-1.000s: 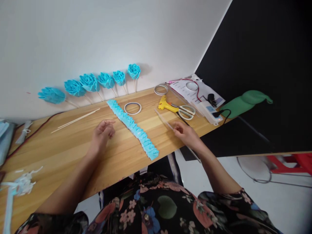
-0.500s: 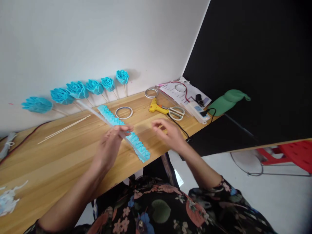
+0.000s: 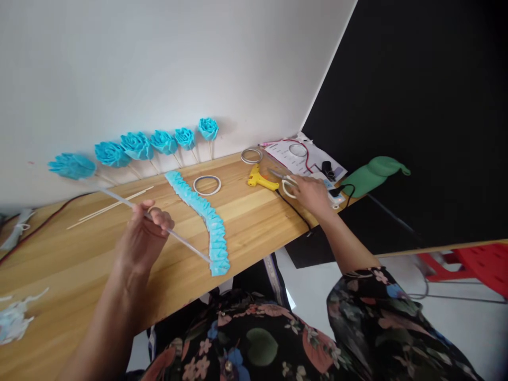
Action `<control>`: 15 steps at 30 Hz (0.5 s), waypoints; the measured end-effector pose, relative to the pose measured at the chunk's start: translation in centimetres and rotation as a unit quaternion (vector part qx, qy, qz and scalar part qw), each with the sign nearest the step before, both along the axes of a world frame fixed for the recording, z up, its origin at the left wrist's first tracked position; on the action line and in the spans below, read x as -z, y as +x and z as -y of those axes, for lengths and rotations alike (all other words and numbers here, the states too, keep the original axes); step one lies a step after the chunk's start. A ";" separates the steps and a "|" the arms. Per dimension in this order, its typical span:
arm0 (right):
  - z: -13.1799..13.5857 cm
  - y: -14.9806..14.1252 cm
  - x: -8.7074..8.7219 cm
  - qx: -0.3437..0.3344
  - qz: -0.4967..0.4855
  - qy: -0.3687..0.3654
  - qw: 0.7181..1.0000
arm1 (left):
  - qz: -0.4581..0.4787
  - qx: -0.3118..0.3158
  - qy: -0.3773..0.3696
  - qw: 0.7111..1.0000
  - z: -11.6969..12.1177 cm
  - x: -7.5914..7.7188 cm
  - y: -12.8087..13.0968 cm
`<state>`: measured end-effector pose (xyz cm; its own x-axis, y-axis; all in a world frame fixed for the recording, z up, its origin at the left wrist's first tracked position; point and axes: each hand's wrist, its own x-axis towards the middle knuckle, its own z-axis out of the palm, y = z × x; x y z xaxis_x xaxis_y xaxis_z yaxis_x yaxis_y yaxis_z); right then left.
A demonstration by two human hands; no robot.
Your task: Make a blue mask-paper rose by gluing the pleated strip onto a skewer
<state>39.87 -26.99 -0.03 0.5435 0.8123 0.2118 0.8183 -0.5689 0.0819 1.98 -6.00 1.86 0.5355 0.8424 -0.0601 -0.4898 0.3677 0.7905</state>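
My left hand [image 3: 143, 233] pinches a long translucent glue stick [image 3: 187, 245] above the table. The stick's lower end lies over the near end of a pleated blue paper strip [image 3: 216, 227], and its other end points at the leftmost flower. At the right, my right hand [image 3: 313, 196] has its fingers on the pale handle of a pair of scissors [image 3: 288, 186]; part of the handle is hidden under the hand. Just left of the scissors lies a yellow glue gun [image 3: 262, 179] with a black cord.
Several blue paper flowers [image 3: 137, 145] on sticks lean against the wall. Two thin sticks [image 3: 107, 208] and a tape roll [image 3: 207, 185] lie nearby. A power strip [image 3: 336, 199], printed paper [image 3: 283, 152] and green bottle [image 3: 377, 174] are at the right, white scraps [image 3: 16, 320] at the left.
My right hand has moved right, onto the scissors, which have shifted slightly. My left hand has moved left with the glue stick, uncovering the blue strip, which now curves with its near end further left.
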 end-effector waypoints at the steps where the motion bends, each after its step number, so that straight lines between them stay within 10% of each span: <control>1: 0.0 0.1 -0.1 0.009 -0.001 0.003 1.000 | 0.005 0.001 -0.004 1.000 -0.1 0.1 -0.1; 15: -7.8 -1.9 1.3 -0.103 -0.065 -0.001 0.993 | -0.023 0.065 0.042 0.997 0.4 -0.2 -0.5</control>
<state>37.94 -19.21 -1.33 0.3887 0.9092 0.1494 0.9209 -0.3887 -0.0307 1.50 -6.45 2.05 0.6394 0.7686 -0.0199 -0.4038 0.3577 0.8420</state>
